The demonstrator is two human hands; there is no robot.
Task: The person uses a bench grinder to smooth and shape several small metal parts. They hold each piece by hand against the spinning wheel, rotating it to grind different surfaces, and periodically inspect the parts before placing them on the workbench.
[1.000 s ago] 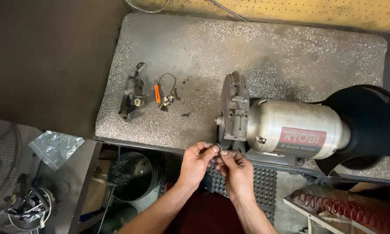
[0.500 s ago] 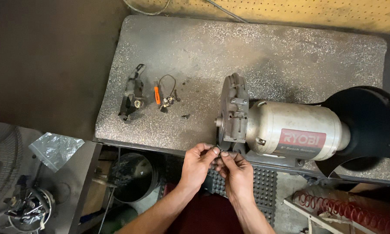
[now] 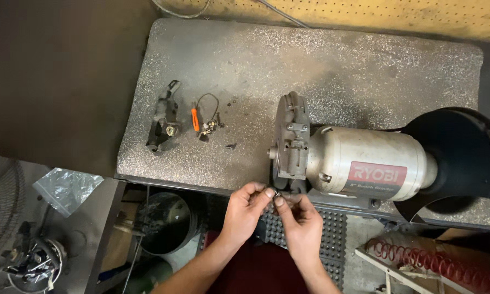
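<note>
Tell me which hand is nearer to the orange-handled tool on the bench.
The left hand. It is below and to the right of the orange-handled tool; the right hand is further right, beside the left one, under the bench grinder.

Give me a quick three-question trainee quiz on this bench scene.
1. True or false: both hands meet at the front edge of the bench, just below the grinder.
2. Which lies farthest left on the bench top: A) orange-handled tool, B) dark metal bracket, C) grinder?
3. What sits on the lower surface at far left?

Key
1. True: left hand and right hand touch fingertips there.
2. B, the bracket; the orange tool is beside it.
3. A clear plastic bag.
</note>
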